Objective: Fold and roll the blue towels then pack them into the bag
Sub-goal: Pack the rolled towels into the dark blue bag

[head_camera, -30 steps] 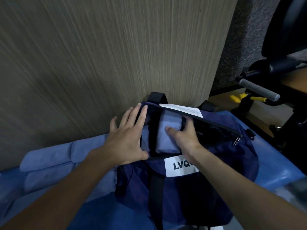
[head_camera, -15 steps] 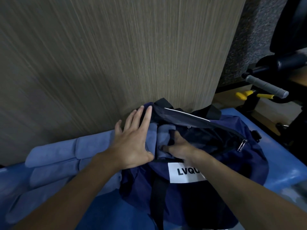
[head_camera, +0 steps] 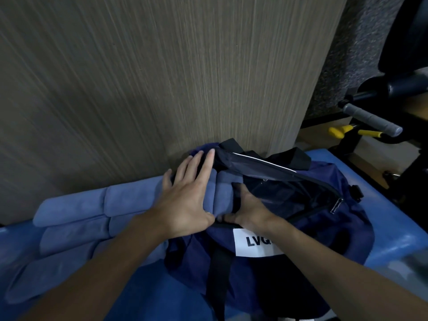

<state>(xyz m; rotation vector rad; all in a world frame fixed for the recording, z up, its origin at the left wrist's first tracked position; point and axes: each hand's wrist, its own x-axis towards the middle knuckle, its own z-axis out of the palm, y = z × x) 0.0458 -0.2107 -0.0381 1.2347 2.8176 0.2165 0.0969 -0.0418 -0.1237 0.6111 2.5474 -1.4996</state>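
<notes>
The left hand (head_camera: 187, 202) lies flat, fingers straight, on packed towels (head_camera: 225, 193) in the bag (head_camera: 324, 232) mouth. The right hand (head_camera: 250, 210) is just beside them, and whether it grips anything cannot be told. Loose towels (head_camera: 92, 205) lie to the left on the bench (head_camera: 393, 230).

A single head-worn camera looks forward and steeply down from above and behind the grip, where the right hand (head_camera: 249, 210) holds the near rim of the bag (head_camera: 301, 228). It sits close, and both forearms run in from the bottom edge. The left hand (head_camera: 187, 200) lies just left of the grip. The wood panel (head_camera: 162, 77) rises beyond it, its grain bowed by the wide lens.
</notes>
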